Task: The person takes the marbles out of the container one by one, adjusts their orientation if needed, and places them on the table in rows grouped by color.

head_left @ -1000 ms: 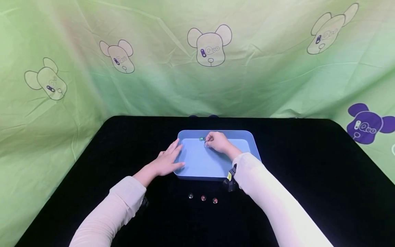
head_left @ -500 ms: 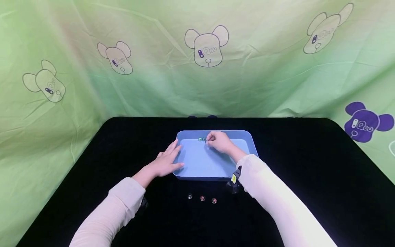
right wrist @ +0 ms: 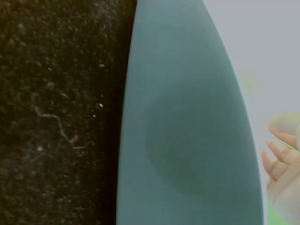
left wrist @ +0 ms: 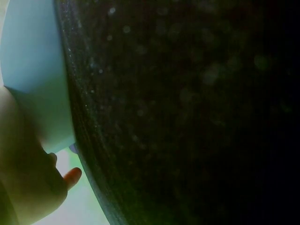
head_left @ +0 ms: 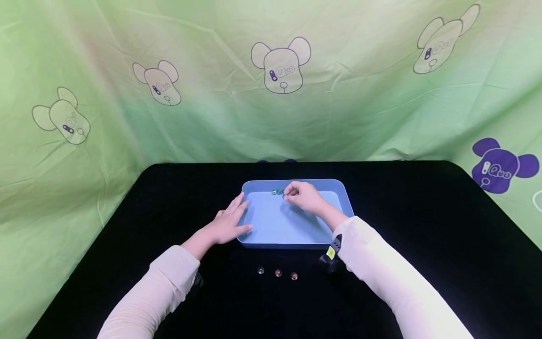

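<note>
A shallow blue tray (head_left: 271, 230) lies on the black table. My left hand (head_left: 226, 223) rests spread on the tray's left rim, fingers straight. Inside the tray, my right hand (head_left: 302, 195) is near the back wall, its thumb and fingertips pinching a small marble (head_left: 284, 197), mostly hidden. Just left of those fingertips sit small greenish glass marbles (head_left: 275, 192) in a row. In the left wrist view, my left hand (left wrist: 28, 173) is dark beside the tray wall (left wrist: 37, 70). The right wrist view shows my right hand (right wrist: 283, 164) beyond the tray wall (right wrist: 187, 117).
In front of the tray, a clear marble (head_left: 260, 270) and two reddish marbles, one in the middle (head_left: 278, 273) and one at the right (head_left: 294, 276), lie in a row on the black cloth (head_left: 237, 301). A green curtain (head_left: 211, 127) hangs behind.
My right wrist and forearm have shifted right and slightly toward me, while the right fingertips stay near the same spot in the tray. My left hand has kept its place on the rim.
</note>
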Demonstrator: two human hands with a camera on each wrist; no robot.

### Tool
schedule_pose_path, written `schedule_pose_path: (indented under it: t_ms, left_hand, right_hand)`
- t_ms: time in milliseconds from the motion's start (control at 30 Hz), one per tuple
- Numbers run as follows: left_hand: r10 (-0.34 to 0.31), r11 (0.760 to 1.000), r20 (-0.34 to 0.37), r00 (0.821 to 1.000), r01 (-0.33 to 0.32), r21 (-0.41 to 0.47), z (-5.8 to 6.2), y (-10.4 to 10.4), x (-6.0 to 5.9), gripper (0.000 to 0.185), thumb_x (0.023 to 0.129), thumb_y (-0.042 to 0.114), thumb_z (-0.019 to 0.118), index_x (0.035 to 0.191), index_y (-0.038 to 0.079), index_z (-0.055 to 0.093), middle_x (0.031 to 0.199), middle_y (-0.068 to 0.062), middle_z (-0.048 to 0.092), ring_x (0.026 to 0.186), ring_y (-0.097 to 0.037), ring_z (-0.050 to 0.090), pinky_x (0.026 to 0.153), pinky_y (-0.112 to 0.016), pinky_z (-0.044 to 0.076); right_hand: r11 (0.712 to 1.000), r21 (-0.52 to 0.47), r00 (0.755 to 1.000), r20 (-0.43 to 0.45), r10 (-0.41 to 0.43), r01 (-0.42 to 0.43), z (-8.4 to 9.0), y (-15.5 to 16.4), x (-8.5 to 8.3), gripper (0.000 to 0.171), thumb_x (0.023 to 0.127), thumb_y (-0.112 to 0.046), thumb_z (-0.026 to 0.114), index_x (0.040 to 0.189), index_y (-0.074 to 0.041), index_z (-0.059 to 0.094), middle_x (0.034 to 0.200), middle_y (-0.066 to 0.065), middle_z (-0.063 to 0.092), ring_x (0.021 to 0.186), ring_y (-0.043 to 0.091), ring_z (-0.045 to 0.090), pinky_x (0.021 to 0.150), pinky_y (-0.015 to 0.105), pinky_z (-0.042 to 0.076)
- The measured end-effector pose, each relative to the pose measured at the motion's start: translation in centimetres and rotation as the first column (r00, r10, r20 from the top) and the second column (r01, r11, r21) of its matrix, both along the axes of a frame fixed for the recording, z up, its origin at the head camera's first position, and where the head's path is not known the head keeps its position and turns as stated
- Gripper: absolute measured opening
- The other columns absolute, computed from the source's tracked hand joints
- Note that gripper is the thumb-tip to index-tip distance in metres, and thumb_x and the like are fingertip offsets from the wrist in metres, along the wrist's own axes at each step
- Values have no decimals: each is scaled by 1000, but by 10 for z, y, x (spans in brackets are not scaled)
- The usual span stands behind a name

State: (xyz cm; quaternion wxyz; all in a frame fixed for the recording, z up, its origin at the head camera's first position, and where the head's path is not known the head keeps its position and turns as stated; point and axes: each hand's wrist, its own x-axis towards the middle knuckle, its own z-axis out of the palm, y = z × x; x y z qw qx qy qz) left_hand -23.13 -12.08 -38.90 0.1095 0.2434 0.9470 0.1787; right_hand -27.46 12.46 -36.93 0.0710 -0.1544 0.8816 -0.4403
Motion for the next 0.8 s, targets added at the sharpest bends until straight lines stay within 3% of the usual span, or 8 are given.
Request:
schedule_pose_path:
  t_ms: [800]
  left_hand:
    - [1,1000,-12,1000,-1,-3,-4,0,-2,70,86,43,44,138,6,15,144,-6,-7,130,-21,-2,93,-48,18]
  right_hand:
    - [993,-81,996,-11,90,-90,11,-3,35,8,79,-9,60,86,-4,58,79,4,58,71,15,54,62,29,42]
